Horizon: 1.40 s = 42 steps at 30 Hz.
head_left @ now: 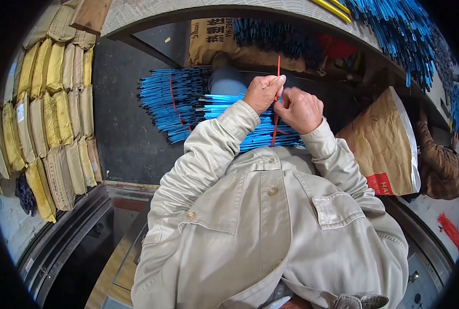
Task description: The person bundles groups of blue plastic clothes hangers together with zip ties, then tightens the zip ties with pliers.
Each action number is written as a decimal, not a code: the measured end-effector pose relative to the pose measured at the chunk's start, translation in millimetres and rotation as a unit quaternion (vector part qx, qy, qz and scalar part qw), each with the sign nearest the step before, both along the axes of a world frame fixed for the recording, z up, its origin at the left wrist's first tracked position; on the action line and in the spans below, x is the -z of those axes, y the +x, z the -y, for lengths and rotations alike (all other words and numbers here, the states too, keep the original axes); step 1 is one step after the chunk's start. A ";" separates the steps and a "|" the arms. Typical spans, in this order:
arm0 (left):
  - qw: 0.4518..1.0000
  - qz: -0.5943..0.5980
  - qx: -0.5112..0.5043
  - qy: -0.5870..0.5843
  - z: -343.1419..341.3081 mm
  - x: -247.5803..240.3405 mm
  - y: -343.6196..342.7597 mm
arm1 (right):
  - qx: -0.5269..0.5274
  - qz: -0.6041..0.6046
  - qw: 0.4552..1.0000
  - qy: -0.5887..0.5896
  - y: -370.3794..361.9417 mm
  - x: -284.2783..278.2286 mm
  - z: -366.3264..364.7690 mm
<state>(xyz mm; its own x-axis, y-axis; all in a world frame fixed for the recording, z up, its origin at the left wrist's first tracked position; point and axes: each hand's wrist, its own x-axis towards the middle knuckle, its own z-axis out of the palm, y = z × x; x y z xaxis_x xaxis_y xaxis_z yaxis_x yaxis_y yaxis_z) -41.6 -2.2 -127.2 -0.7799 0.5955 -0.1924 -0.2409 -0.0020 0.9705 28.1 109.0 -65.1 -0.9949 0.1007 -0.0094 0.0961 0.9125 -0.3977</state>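
A bundle of thin blue rods (287, 133) with dark tips lies across my lap. Around it runs a red tie (275, 129), its free end standing upright above the hands. My left hand (262, 94) pinches this tie between thumb and fingers. Close beside it, my right hand (302, 109) is closed, slightly blurred, with thumb and fingertips at the tie just below the left thumb. Another blue bundle (160, 103), bound with red ties, rests to the left of my knee.
A workbench (152, 14) spans the far side, with loose blue rods (394, 31) at its right. Stacked yellow and tan packages (49, 118) line the left. Brown paper sacks (381, 136) stand right and under the bench. Another person's checked sleeve (440, 167) shows at far right.
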 end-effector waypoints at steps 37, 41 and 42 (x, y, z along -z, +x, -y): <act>0.998 0.050 0.015 0.037 -3.1 13.5 -31.9 | -0.272 0.084 0.870 -0.401 60.6 40.7 4.2; 0.985 -0.099 0.144 -0.001 27.1 -32.7 -46.9 | -0.318 0.053 0.871 -0.370 58.9 48.6 2.8; 0.941 -0.234 0.236 -0.060 40.2 -54.7 -49.8 | -0.318 0.050 0.870 -0.373 58.6 49.6 3.0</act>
<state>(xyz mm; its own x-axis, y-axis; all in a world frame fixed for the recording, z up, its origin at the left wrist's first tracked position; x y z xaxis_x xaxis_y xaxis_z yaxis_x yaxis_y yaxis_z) -91.4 -42.4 -72.4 -0.4504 0.8926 0.0192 0.2668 0.1140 0.9570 86.7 106.0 -114.6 -0.8373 -0.5417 0.0740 -0.2664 0.2860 -0.9205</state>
